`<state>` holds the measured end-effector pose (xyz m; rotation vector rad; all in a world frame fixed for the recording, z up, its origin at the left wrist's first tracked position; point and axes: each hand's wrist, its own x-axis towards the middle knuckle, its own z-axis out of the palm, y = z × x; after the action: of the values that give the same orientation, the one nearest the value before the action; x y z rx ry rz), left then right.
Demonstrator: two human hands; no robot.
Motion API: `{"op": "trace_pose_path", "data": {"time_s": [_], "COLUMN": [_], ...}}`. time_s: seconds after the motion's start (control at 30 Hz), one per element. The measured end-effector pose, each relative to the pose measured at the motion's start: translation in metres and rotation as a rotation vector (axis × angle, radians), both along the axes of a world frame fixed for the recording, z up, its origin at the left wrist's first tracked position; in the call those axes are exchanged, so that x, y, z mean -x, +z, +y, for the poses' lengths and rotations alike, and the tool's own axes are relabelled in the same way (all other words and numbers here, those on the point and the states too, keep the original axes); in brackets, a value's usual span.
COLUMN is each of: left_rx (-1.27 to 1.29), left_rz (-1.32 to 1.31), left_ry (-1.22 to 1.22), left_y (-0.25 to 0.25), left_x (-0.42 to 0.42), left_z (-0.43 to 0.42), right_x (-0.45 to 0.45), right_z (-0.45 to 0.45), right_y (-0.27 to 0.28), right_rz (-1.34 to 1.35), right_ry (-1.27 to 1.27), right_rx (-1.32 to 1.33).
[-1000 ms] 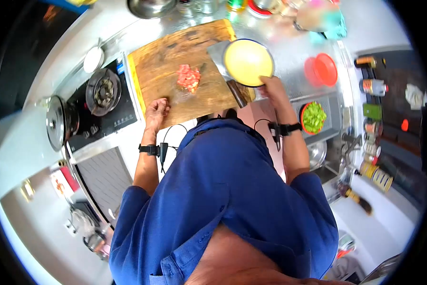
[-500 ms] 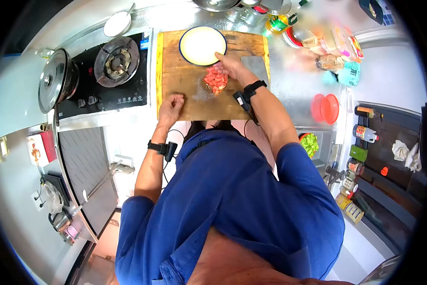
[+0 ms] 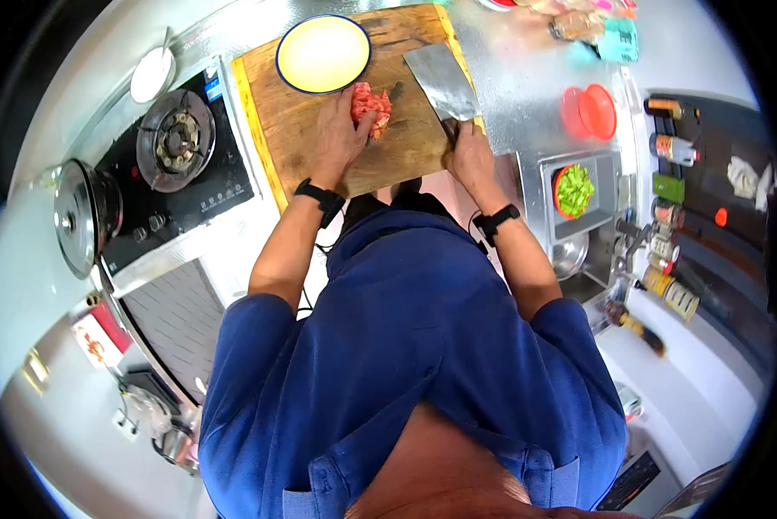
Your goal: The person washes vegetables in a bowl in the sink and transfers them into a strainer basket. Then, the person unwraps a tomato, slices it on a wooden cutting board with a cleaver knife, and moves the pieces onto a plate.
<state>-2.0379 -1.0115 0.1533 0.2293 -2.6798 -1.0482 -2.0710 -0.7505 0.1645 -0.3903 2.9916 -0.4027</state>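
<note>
A pile of chopped red meat (image 3: 370, 105) lies on the wooden cutting board (image 3: 302, 138). My left hand (image 3: 340, 137) rests against the pile's left side, fingers stretched out and thumb apart, touching the meat. At the board's right edge my right hand (image 3: 471, 159) is closed around the dark handle of a cleaver (image 3: 443, 80). Its broad blade lies flat, or nearly so, over the upper right of the board. Just beyond the meat sits a pale plate with a blue rim (image 3: 322, 54).
Left of the board is a gas stove (image 3: 179, 140) with a lidded pot (image 3: 81, 216). On the right, red bowls (image 3: 597, 112) stand on the metal counter. Chopped greens (image 3: 575, 190) fill a bowl at the sink (image 3: 617, 186). A white bowl (image 3: 153, 75) stands behind the stove.
My right hand has left the plate and taken hold of the cleaver's handle. My left hand has moved from the board's lower left up to the meat. The view has shifted and turned.
</note>
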Motion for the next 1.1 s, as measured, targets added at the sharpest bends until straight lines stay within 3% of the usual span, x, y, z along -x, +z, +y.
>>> {"op": "trace_pose_path", "data": {"time_s": [0.13, 0.2, 0.27, 0.3, 0.33, 0.4, 0.47, 0.67, 0.9, 1.0, 1.1], "left_rx": [0.041, 0.107, 0.104, 0.097, 0.103, 0.123, 0.141, 0.094, -0.071, 0.117, -0.005], "left_rz": [0.079, 0.098, 0.100, 0.107, 0.099, 0.140, 0.120, 0.099, 0.076, 0.233, 0.124], "left_ry": [0.001, 0.017, 0.018, 0.032, 0.022, 0.027, 0.029, 0.005, 0.014, 0.022, 0.043], "left_y": [-0.007, -0.016, -0.016, -0.015, -0.017, -0.021, -0.023, -0.023, -0.030, -0.039, -0.030], "left_x": [0.013, 0.015, 0.017, 0.017, 0.018, 0.021, 0.022, 0.029, 0.031, 0.035, 0.029], "left_z": [0.008, 0.010, 0.013, 0.015, 0.017, 0.017, 0.019, 0.026, 0.034, 0.036, 0.047], "right_x": [0.002, -0.007, -0.019, -0.030, -0.042, -0.062, -0.076, -0.096, -0.099, -0.106, -0.112], "right_z": [0.000, 0.019, 0.041, 0.048, 0.049, 0.046, 0.040, 0.014, -0.008, -0.021, -0.035], "right_y": [0.009, 0.014, 0.018, 0.024, 0.029, 0.030, 0.016, -0.020, -0.033, -0.031, -0.027], "right_rz": [-0.061, 0.020, -0.096, -0.416, -0.421, -0.574, -0.771, -0.860, -0.818, -0.777, -0.725], "right_ry": [-0.298, -0.289, -0.260, -0.401, -0.412, -0.398, -0.500, -0.583, -0.595, -0.607, -0.579], "right_rx": [0.123, 0.158, 0.536, 0.954, 0.961, 1.290, 1.302, 1.305, 1.308, 1.240, 1.227]}}
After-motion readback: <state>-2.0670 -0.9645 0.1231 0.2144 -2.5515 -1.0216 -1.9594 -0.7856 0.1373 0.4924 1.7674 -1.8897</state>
